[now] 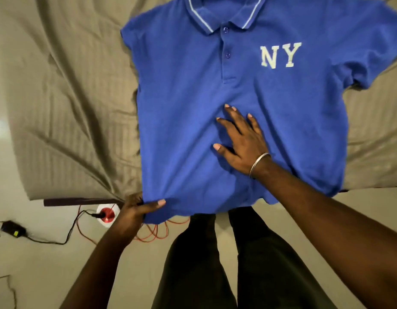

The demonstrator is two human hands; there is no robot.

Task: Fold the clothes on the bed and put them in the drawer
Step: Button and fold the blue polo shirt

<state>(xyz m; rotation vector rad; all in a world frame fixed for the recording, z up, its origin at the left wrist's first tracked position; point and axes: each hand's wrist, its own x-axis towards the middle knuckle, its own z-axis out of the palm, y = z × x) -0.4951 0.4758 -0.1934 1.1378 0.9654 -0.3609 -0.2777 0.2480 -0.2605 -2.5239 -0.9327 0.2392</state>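
Observation:
A blue polo shirt (pixel 182 130) with white "NY" letters lies face up on the bed, collar away from me, its hem hanging over the near edge. My left hand (pixel 137 209) pinches the hem's lower left corner, thumb on top of the fabric. With fingers spread and straight, my right hand (pixel 240 141) presses flat on the middle of the shirt; a metal bangle sits on that wrist. The shirt's left sleeve appears tucked under; the right sleeve spreads out toward the upper right.
The bed is covered by a wrinkled olive-grey sheet (pixel 66 97). On the floor at the left lie a red-and-white extension reel (pixel 107 214) with orange cable, and a black power adapter (pixel 12 228) with its cord. My dark-trousered legs (pixel 215 264) stand at the bed's edge.

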